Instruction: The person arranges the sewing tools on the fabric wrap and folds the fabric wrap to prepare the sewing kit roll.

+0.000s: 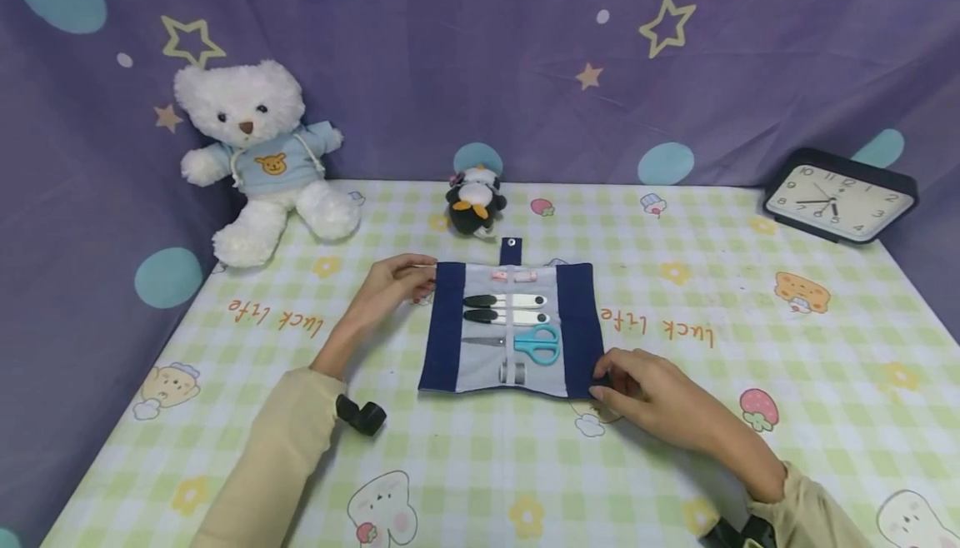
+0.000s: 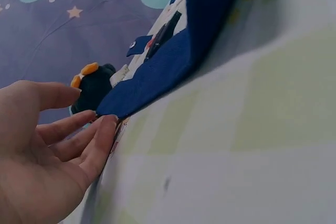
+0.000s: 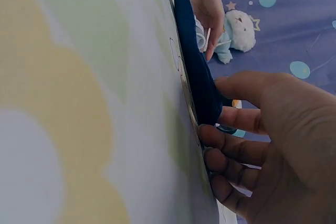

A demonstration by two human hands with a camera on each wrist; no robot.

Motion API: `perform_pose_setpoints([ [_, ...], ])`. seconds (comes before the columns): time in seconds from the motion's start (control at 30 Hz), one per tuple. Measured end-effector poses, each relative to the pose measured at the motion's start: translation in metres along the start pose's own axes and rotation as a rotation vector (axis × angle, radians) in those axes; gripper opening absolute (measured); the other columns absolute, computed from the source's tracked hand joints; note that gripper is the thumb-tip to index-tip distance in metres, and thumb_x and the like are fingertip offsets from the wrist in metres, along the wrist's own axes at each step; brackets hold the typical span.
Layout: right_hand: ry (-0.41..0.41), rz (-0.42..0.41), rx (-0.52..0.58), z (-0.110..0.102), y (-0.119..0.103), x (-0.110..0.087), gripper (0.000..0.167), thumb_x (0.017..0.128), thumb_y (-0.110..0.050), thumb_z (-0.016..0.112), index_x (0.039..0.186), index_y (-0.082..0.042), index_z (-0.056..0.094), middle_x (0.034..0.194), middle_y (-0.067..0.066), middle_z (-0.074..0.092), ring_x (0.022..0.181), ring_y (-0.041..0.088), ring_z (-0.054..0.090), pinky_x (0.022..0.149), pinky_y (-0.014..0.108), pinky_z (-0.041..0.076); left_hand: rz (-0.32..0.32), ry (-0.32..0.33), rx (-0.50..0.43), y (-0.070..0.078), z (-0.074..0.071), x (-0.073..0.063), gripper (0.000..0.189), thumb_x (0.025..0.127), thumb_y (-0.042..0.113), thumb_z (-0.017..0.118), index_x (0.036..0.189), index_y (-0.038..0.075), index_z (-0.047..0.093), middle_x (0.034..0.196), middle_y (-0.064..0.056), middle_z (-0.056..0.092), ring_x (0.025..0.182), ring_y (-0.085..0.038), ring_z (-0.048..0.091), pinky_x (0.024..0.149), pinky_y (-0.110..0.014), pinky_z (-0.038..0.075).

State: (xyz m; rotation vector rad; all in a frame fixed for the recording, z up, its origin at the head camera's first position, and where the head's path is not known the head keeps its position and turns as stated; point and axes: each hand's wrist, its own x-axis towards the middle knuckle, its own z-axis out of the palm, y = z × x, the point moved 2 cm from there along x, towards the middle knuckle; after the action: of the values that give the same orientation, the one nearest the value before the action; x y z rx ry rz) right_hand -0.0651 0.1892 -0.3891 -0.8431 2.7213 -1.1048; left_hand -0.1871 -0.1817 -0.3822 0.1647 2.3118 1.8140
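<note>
A navy sewing kit case (image 1: 447, 327) lies unfolded on the table, its pale lining upward and a snap tab (image 1: 511, 251) pointing away. Under its elastic strip sit teal-handled scissors (image 1: 538, 343), two black-and-white slim tools (image 1: 506, 301), a grey spool (image 1: 513, 374) and small pink pieces (image 1: 513, 276). At the far left corner, my left hand (image 1: 390, 288) touches the edge with extended fingertips (image 2: 107, 121), thumb held apart. My right hand (image 1: 660, 394) pinches the near right corner between thumb and index finger; its other fingertips (image 3: 212, 136) rest by the tabletop.
A white teddy bear (image 1: 258, 165) in a blue top sits at the back left. Behind the case stands a small penguin plush (image 1: 476, 202). A black-framed clock (image 1: 840, 196) leans at the back right. A checked cloth (image 1: 465, 465) covers the table, with a purple curtain (image 1: 487, 65) behind.
</note>
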Motion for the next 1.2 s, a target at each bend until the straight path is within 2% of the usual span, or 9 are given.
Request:
perform_pose_setpoints([
  [0.17, 0.028, -0.025, -0.090, 0.000, -0.001, -0.001, 0.010, 0.097, -0.020, 0.075, 0.104, -0.022, 0.069, 0.085, -0.018, 0.053, 0.079, 0.003, 0.051, 0.069, 0.028, 0.047, 0.056, 0.001, 0.148, 0.005, -0.001, -0.010, 0.039, 0.106, 0.013, 0.060, 0.138, -0.007, 0.058, 0.127, -0.026, 0.065, 0.103, -0.032, 0.069, 0.084, -0.033, 0.056],
  [0.3, 0.086, -0.083, -0.173, 0.001, -0.003, -0.002, 0.013, 0.094, -0.021, 0.079, 0.103, -0.022, 0.070, 0.093, -0.016, 0.054, 0.086, 0.004, 0.050, 0.074, 0.031, 0.048, 0.094, -0.040, 0.285, 0.015, 0.002, -0.027, 0.037, 0.105, 0.017, 0.063, 0.136, -0.003, 0.062, 0.133, -0.021, 0.063, 0.109, -0.035, 0.068, 0.088, -0.041, 0.056],
  [0.43, 0.133, -0.131, -0.213, 0.003, -0.005, -0.002, 0.018, 0.089, -0.026, 0.084, 0.101, -0.023, 0.071, 0.103, -0.014, 0.055, 0.092, 0.006, 0.048, 0.077, 0.033, 0.046, 0.147, -0.169, 0.395, 0.027, 0.013, -0.050, 0.033, 0.103, 0.020, 0.067, 0.129, 0.000, 0.067, 0.124, -0.013, 0.068, 0.105, -0.027, 0.068, 0.091, -0.044, 0.054],
  [0.57, 0.136, -0.170, -0.226, 0.006, -0.006, -0.001, 0.025, 0.084, -0.028, 0.089, 0.102, -0.024, 0.072, 0.108, -0.014, 0.057, 0.095, 0.008, 0.047, 0.079, 0.035, 0.044, 0.225, -0.319, 0.595, 0.035, 0.028, -0.075, 0.035, 0.100, 0.030, 0.072, 0.126, 0.006, 0.070, 0.114, -0.002, 0.068, 0.104, -0.019, 0.064, 0.092, -0.042, 0.052],
  [0.67, 0.122, -0.197, -0.224, 0.008, -0.006, -0.001, 0.029, 0.082, -0.027, 0.089, 0.105, -0.023, 0.071, 0.110, -0.013, 0.058, 0.098, 0.009, 0.048, 0.082, 0.036, 0.044, 0.270, -0.368, 0.756, 0.036, 0.034, -0.092, 0.040, 0.096, 0.037, 0.076, 0.126, 0.010, 0.071, 0.116, 0.001, 0.068, 0.109, -0.018, 0.061, 0.094, -0.042, 0.051],
  [0.77, 0.120, -0.215, -0.217, 0.012, -0.005, 0.000, 0.030, 0.083, -0.024, 0.089, 0.107, -0.021, 0.071, 0.111, -0.012, 0.059, 0.100, 0.009, 0.049, 0.084, 0.035, 0.045, 0.270, -0.393, 0.848, 0.033, 0.037, -0.102, 0.041, 0.092, 0.039, 0.080, 0.124, 0.014, 0.071, 0.121, 0.002, 0.066, 0.114, -0.020, 0.060, 0.097, -0.044, 0.050],
  [0.93, 0.158, -0.256, -0.222, 0.017, -0.003, 0.000, 0.029, 0.082, -0.016, 0.088, 0.107, -0.018, 0.072, 0.110, -0.009, 0.060, 0.098, 0.010, 0.050, 0.082, 0.032, 0.044, 0.313, -0.408, 0.897, 0.027, 0.035, -0.107, 0.031, 0.091, 0.032, 0.081, 0.115, 0.014, 0.071, 0.119, 0.001, 0.064, 0.114, -0.021, 0.060, 0.097, -0.043, 0.050],
  [1.03, 0.182, -0.280, -0.231, 0.017, -0.003, 0.001, 0.026, 0.083, -0.012, 0.086, 0.105, -0.016, 0.071, 0.109, -0.008, 0.061, 0.097, 0.011, 0.053, 0.081, 0.033, 0.046, 0.377, -0.368, 0.892, 0.023, 0.033, -0.107, 0.018, 0.093, 0.026, 0.079, 0.106, 0.016, 0.071, 0.110, 0.005, 0.064, 0.105, -0.016, 0.062, 0.092, -0.039, 0.052],
  [1.2, 0.228, -0.312, -0.220, 0.015, -0.004, 0.002, 0.021, 0.086, -0.008, 0.082, 0.101, -0.017, 0.070, 0.106, -0.010, 0.063, 0.095, 0.011, 0.057, 0.084, 0.029, 0.046, 0.445, -0.285, 0.809, 0.020, 0.029, -0.104, 0.005, 0.098, 0.022, 0.074, 0.096, 0.020, 0.070, 0.095, 0.013, 0.065, 0.085, -0.005, 0.060, 0.078, -0.033, 0.053],
])
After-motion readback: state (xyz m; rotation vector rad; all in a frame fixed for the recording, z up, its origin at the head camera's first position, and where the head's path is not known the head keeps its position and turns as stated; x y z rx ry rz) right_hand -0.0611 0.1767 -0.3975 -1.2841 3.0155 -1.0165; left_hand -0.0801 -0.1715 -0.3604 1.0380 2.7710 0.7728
